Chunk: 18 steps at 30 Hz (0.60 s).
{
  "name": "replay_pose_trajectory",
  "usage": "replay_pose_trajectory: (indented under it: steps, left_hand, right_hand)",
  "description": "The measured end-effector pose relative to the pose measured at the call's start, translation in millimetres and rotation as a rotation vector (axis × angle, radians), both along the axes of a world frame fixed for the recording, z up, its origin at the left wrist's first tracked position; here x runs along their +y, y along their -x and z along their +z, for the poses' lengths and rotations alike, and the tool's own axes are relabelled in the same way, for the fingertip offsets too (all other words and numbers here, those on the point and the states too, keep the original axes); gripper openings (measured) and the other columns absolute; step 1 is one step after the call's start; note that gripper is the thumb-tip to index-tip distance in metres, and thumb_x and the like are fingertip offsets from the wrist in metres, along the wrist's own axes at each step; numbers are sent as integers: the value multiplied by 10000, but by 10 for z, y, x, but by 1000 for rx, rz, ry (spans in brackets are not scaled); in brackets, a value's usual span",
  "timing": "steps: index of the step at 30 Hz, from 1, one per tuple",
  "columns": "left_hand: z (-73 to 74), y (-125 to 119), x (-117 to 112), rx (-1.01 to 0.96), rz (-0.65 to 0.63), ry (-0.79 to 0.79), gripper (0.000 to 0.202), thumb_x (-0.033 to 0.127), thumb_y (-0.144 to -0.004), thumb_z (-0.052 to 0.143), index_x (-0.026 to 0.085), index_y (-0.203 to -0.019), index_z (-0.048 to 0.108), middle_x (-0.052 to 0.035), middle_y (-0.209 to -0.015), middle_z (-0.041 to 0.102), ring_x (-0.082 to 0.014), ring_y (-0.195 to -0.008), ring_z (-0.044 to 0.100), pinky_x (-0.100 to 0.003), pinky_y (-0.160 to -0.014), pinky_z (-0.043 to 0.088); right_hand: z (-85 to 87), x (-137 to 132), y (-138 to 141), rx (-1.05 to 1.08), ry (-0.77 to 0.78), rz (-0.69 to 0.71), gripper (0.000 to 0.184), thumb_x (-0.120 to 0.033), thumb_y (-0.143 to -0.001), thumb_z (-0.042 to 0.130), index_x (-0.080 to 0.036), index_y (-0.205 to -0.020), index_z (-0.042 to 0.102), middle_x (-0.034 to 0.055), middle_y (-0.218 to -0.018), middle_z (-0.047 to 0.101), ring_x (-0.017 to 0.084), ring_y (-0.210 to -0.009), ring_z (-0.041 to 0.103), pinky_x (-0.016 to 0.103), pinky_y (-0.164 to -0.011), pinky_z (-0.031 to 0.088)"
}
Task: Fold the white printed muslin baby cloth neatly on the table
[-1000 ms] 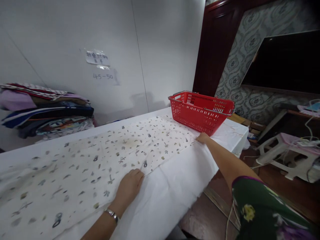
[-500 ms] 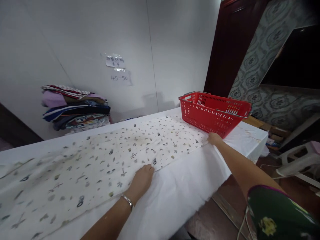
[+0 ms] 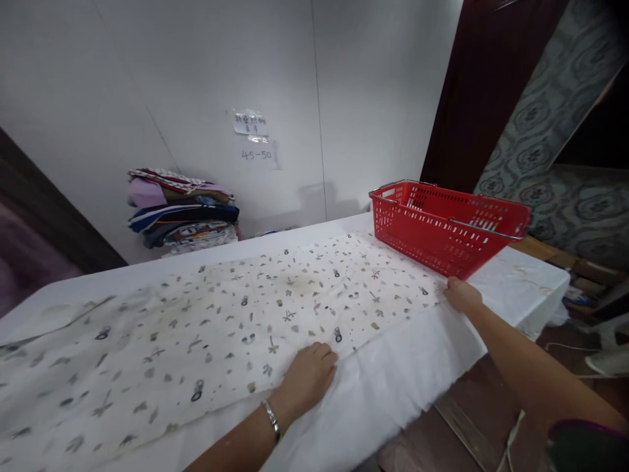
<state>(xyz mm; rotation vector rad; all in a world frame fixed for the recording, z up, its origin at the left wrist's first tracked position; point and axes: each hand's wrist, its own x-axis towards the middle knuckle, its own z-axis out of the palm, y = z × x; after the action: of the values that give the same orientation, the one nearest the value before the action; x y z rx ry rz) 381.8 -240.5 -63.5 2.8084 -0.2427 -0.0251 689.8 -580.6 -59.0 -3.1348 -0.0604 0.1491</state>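
A long white cloth (image 3: 216, 328) with a grey and brown leaf-like print lies spread along the table. My left hand (image 3: 309, 370), with a silver bracelet at the wrist, rests palm down on its near edge, fingers lying flat and slightly bent. Further right, my right hand (image 3: 463, 296) is closed at the cloth's near right corner, its fingertips partly hidden. Just beyond that hand stands a red plastic basket (image 3: 432, 239) with metal handles, close to the cloth's right end.
Under the cloth is a table with a white cover (image 3: 388, 373). Folded clothes (image 3: 184, 206) are piled by the wall at the back left. Paper signs (image 3: 258, 155) are taped to the white wall. At the right are a dark red door (image 3: 491, 92) and a pale stool (image 3: 609, 347).
My view has turned left, so everything sits further right in the picture. Both hands stay at about the same places on the cloth's near edge.
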Motion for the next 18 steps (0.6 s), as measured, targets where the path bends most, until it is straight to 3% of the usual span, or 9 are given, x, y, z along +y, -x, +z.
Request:
replay_pose_trajectory:
  steps: [3, 5, 9, 14, 18]
  left_hand:
    - [160, -16, 148, -19, 50, 146, 307, 352, -900, 325, 225, -914, 604, -43, -917, 607, -168, -877, 527, -307, -763, 430]
    - [233, -130, 309, -59, 124, 157, 339, 374, -902, 310, 229, -963, 611, -44, -981, 619, -169, -920, 539, -310, -798, 435]
    - [274, -641, 717, -139, 222, 70, 409, 422, -901, 284, 222, -1130, 557, -57, -1168, 590, -191, -1082, 509, -342, -932, 389]
    - [148, -1417, 1030, -41, 260, -68, 513, 448, -895, 265, 171, -1298, 423, -103, -1402, 390, -242, -1312, 299, -424, -1072, 224]
    - [-54, -1931, 1042, -8, 105, -84, 594, 536, -881, 192, 218, -1362, 334, -67, -1482, 240, -242, -1371, 149, -469, -1102, 125]
  right_hand:
    - [-27, 14, 16, -26, 7, 7, 278, -185, -813, 378, -115, -1031, 536, 157, -1000, 618, 272, -924, 591, 315, -659, 429]
    - [-53, 24, 42, -61, 7, 15, 267, -174, -813, 372, -116, -1013, 539, 154, -1008, 613, 267, -923, 586, 318, -662, 428]
    - [-162, 16, 104, -155, -36, 6, 244, -210, -829, 346, -145, -939, 553, 137, -1013, 599, 265, -958, 560, 330, -682, 435]
    - [-371, -74, 93, -264, -128, -5, 254, -303, -833, 324, -195, -904, 542, 110, -1030, 580, 258, -987, 547, 341, -704, 453]
    - [-522, -159, 19, -300, -187, -5, 261, -370, -800, 319, -237, -854, 537, 99, -1004, 585, 265, -969, 558, 372, -724, 468]
